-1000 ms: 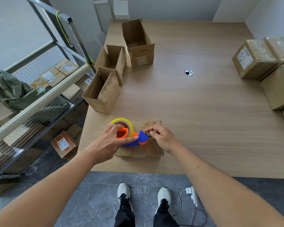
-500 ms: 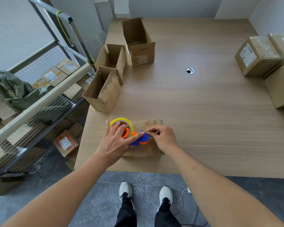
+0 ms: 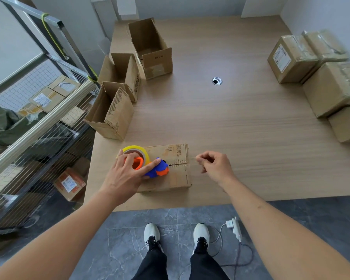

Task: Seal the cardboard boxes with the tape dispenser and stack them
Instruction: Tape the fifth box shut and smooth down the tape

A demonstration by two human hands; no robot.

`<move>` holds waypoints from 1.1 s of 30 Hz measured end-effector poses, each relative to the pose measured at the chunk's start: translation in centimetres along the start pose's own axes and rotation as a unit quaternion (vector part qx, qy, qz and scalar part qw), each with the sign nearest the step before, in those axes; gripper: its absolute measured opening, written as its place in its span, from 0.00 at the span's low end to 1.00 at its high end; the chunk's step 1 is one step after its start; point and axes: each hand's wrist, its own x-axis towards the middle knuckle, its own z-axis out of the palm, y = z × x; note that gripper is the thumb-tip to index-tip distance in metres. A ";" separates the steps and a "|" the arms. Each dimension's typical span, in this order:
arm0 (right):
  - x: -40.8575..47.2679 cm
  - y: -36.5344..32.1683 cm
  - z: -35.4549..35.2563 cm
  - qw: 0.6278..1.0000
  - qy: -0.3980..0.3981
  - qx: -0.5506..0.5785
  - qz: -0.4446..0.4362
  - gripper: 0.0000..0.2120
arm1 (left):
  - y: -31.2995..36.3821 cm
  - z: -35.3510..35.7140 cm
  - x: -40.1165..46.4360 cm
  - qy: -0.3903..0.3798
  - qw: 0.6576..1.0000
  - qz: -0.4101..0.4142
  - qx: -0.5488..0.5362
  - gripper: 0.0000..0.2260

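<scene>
Closed cardboard box (image 3: 170,168) lay flat near the front edge of the wooden surface (image 3: 240,128), flaps meeting along a centre seam. Tape dispenser (image 3: 148,163), orange and blue with a yellow-edged roll, sat on the left part of the box top. Left hand (image 3: 125,176) rested over the dispenser, fingers spread and draped across roll and body, forefinger laid along the blue part. Right hand (image 3: 214,166) was just off the box's right end, above the surface, fingertips pinched on the end of a thin strip of tape (image 3: 191,158) drawn out level over the seam; strip barely visible. Three open boxes (image 3: 117,110) stood in a row along the left side, reaching toward the far edge, flaps up. Taped parcels (image 3: 321,77), some labelled, were stacked at the right edge, well apart from the work. A round cable grommet (image 3: 216,81) was set in the surface toward the far middle. A wire-mesh rack (image 3: 38,118) holding more parcels stood to the left. Below: grey tiled floor (image 3: 119,239), two white shoes, and a white power adapter (image 3: 234,227) with cord.
</scene>
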 end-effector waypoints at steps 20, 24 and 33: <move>2.1 2.8 1.1 0.988 -0.004 0.077 0.137 0.16 | 0.1 -1.2 2.0 -0.075 0.997 0.003 -0.028 0.31; 2.8 4.4 3.0 0.983 -0.015 0.084 0.160 0.15 | 0.1 -0.6 1.7 -0.062 0.998 0.006 -0.027 0.29; 1.6 5.3 5.5 0.987 -0.017 0.006 0.161 0.35 | 0.1 0.0 1.5 -0.058 0.998 0.004 -0.022 0.25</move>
